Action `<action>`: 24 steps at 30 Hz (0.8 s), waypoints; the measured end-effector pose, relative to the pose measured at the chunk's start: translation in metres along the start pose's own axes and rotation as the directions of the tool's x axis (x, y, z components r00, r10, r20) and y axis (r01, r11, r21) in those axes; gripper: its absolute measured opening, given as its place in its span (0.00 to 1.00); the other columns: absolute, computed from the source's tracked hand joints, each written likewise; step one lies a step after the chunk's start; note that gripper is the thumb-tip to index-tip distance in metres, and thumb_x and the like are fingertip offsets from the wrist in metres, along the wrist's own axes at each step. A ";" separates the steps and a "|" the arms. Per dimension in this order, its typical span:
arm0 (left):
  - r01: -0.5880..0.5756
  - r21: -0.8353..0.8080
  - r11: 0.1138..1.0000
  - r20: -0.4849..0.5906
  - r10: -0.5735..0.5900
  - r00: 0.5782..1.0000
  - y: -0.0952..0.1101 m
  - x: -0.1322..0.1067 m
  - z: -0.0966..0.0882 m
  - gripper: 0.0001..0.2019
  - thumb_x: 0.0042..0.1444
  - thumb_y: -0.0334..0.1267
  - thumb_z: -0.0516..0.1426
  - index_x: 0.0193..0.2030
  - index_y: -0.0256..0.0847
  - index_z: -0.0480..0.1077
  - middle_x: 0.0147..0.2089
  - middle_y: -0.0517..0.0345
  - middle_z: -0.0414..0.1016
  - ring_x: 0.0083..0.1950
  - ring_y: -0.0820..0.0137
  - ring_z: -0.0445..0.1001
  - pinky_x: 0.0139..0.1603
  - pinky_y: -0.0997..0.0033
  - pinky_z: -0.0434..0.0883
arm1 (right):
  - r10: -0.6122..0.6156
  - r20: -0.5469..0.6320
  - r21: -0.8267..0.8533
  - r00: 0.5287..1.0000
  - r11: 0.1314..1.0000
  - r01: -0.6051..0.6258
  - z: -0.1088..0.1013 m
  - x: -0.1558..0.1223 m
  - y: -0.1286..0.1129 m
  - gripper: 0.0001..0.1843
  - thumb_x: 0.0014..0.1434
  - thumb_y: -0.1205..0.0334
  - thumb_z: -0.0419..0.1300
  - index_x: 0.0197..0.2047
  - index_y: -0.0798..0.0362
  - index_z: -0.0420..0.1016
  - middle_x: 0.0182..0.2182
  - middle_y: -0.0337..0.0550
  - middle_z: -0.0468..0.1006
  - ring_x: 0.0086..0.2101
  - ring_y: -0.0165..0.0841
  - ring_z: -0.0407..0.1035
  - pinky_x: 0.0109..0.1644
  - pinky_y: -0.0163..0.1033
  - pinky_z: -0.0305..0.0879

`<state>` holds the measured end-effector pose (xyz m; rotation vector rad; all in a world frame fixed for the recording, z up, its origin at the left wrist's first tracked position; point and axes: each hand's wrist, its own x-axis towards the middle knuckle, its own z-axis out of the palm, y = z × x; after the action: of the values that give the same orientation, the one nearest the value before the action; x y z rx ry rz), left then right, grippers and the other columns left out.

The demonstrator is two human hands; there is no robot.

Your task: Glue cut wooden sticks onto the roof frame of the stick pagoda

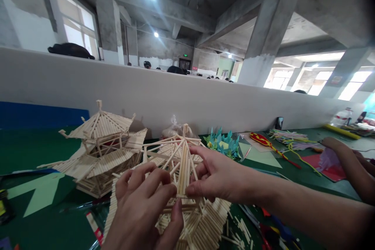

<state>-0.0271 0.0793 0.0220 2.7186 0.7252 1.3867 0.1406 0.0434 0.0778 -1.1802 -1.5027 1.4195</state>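
A half-built pagoda model of pale wooden sticks (181,164) stands on the green table right in front of me. My left hand (143,207) grips its lower roof from the left, fingers curled over the sticks and thumb pressed on a horizontal piece. My right hand (213,174) pinches the sloping sticks of the upper roof frame from the right. A second, finished stick pagoda (101,148) sits behind and to the left, untouched.
Loose sticks (234,230) lie at the front right. Teal paper flowers (222,142), a red ornament (263,140), coloured strips and red paper lie further right, where another person's arm (351,160) rests. A white partition wall (175,97) runs behind the table.
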 end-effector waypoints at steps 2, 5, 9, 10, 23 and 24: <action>-0.013 0.021 1.000 0.016 0.013 1.000 0.000 0.000 0.000 0.03 0.49 0.31 0.52 0.27 0.41 0.65 0.30 0.55 0.67 0.43 0.58 0.60 0.41 0.53 0.57 | 0.003 0.019 0.005 1.000 1.000 -0.003 -0.001 0.001 0.000 0.35 0.43 0.79 0.59 0.55 0.55 0.57 0.21 0.30 0.67 0.19 0.19 0.59 0.18 0.22 0.56; -0.007 0.033 0.999 0.025 0.007 1.000 0.001 0.000 0.001 0.03 0.49 0.32 0.51 0.26 0.41 0.64 0.31 0.56 0.67 0.43 0.59 0.61 0.41 0.53 0.57 | -0.008 0.034 0.046 0.999 0.999 0.006 -0.001 0.002 0.000 0.35 0.43 0.81 0.59 0.54 0.55 0.56 0.22 0.30 0.67 0.20 0.19 0.59 0.19 0.22 0.56; -0.004 0.058 0.998 0.027 0.003 1.000 0.001 0.000 0.001 0.04 0.49 0.33 0.51 0.26 0.42 0.64 0.31 0.56 0.67 0.43 0.59 0.61 0.42 0.53 0.57 | 0.000 0.037 0.065 0.999 0.998 -0.002 0.001 0.001 -0.001 0.35 0.43 0.82 0.58 0.54 0.55 0.56 0.23 0.30 0.67 0.20 0.19 0.58 0.20 0.22 0.56; -0.006 0.058 0.998 0.029 0.004 1.000 0.001 0.000 0.001 0.04 0.49 0.33 0.51 0.25 0.42 0.64 0.31 0.56 0.67 0.43 0.59 0.61 0.42 0.53 0.57 | 0.009 0.034 0.055 0.999 0.998 -0.011 0.001 0.001 -0.001 0.35 0.43 0.81 0.58 0.54 0.55 0.56 0.22 0.30 0.67 0.20 0.19 0.58 0.20 0.22 0.55; 0.005 -0.035 0.999 -0.008 -0.006 1.000 -0.001 -0.002 0.004 0.04 0.49 0.30 0.52 0.27 0.41 0.65 0.32 0.56 0.66 0.44 0.59 0.60 0.41 0.54 0.57 | 0.051 0.004 -0.024 0.999 0.998 -0.051 0.001 0.000 -0.004 0.32 0.44 0.79 0.58 0.52 0.54 0.60 0.22 0.32 0.67 0.20 0.20 0.60 0.19 0.23 0.57; -0.004 -0.036 0.999 -0.013 0.003 1.000 -0.001 -0.002 0.004 0.03 0.49 0.30 0.52 0.28 0.40 0.65 0.32 0.55 0.66 0.44 0.59 0.60 0.41 0.54 0.57 | 0.060 0.000 -0.031 0.998 0.998 -0.059 0.000 -0.001 -0.004 0.31 0.43 0.79 0.58 0.52 0.54 0.61 0.22 0.33 0.67 0.20 0.20 0.60 0.19 0.23 0.58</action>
<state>-0.0258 0.0803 0.0181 2.6877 0.6898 1.4059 0.1398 0.0428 0.0818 -1.2530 -1.5067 1.4405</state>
